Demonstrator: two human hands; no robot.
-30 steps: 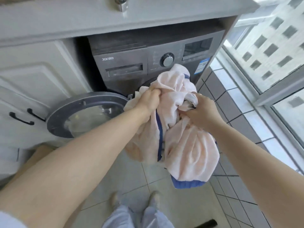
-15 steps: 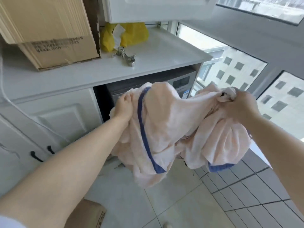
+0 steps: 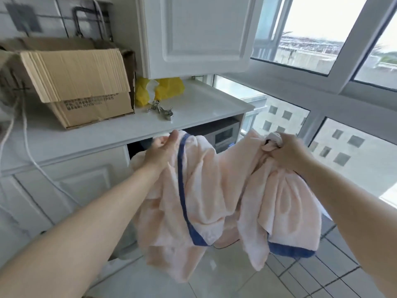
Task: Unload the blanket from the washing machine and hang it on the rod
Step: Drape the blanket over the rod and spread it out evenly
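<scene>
The pale pink blanket (image 3: 206, 190) with a blue border hangs in loose folds between my two hands, clear of the floor. My left hand (image 3: 161, 151) holds its upper left edge, thumb pressed on the cloth near the blue trim. A bunched wad of the blanket's top right part is gripped in my right hand (image 3: 285, 153). Behind the blanket, only the top right corner of the grey washing machine (image 3: 225, 134) shows under the white counter. No rod is in view.
A white counter (image 3: 204, 106) carries a cardboard box (image 3: 81, 87), a yellow bag (image 3: 163, 89) and a metal fitting (image 3: 161, 110). A white wall cabinet (image 3: 193, 33) hangs above. Large windows (image 3: 322, 39) fill the right side. White cords (image 3: 28, 147) trail at left.
Both hands have lifted the blanket out of the drum and up to counter height, spreading apart. My view has risen from the machine door to the counter and windows.
</scene>
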